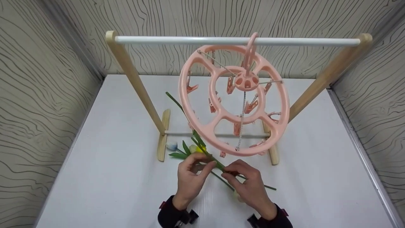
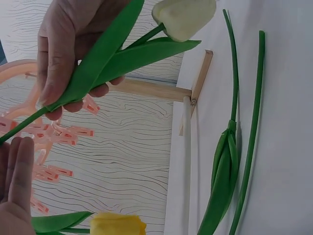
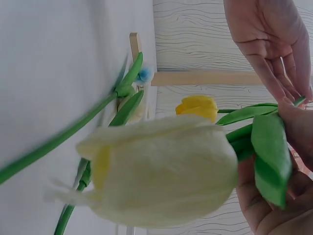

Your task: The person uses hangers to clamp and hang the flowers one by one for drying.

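Observation:
My left hand [image 1: 192, 179] pinches the green stem of a yellow tulip [image 3: 197, 106] between thumb and fingers. Close beside it, my right hand [image 1: 251, 182] grips a white tulip [image 2: 188, 18] where its leaves [image 2: 100, 66] meet the stem. That white bloom fills much of the right wrist view, and in the head view it peeks out under the right hand. Both stems cross between the hands, below the front of a pink round clip hanger [image 1: 202, 126]. Beneath the hands, a blue-and-white tulip [image 1: 171, 145] lies on the table.
The hanger hooks over a white rod [image 1: 177, 40] between wooden posts [image 1: 136, 80], with several pink clips [image 1: 230, 85] dangling from it. Green stems [image 2: 254, 112] lie on the white table [image 1: 104, 158]. A wooden foot [image 1: 163, 142] stands left of the flowers. Patterned walls surround the table.

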### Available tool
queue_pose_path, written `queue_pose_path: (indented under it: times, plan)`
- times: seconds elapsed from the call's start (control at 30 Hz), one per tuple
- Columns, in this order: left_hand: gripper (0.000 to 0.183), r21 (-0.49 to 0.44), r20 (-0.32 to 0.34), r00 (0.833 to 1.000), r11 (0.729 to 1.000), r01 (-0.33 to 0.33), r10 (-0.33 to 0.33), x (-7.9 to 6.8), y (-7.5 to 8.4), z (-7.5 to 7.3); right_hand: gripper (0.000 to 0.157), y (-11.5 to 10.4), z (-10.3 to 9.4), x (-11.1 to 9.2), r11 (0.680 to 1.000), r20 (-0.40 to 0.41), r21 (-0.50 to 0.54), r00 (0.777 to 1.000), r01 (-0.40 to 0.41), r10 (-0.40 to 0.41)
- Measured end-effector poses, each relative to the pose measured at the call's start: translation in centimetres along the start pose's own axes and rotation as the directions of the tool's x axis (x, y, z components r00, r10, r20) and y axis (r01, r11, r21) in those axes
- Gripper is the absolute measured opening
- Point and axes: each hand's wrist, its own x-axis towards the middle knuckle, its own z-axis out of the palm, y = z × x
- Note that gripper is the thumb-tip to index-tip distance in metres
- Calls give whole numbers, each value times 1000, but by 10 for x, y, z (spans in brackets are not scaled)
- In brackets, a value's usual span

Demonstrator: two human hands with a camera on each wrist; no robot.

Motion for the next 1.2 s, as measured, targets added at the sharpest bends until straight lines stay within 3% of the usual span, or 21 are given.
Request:
queue_pose_path:
  times: [0.3, 0.47, 0.6, 0.87, 1.2]
  plan:
    - [23, -73, 1, 1000, 997, -27, 27, 4, 6, 0, 23, -3, 7, 2, 1000, -28, 0, 1000, -3, 3]
    - [22, -73, 4, 998, 995, -64, 64, 11, 24, 0, 20, -6, 6, 5, 1000, -16, 6, 1000, -1, 2]
    - [23, -58, -1, 996, 994, -92, 92, 14, 33, -2, 25, -8, 4, 8, 999, -39, -18, 998, 49, -49]
    - [27, -36, -6, 995, 994, -100, 100, 15, 16, -15, 45, -16, 4, 22, 995, -149, 4, 984, 97, -95]
    - [27, -11, -15, 989, 989, -146, 146, 21, 19, -24, 53, -25, 17, 41, 986, -169, 83, 977, 147, -132]
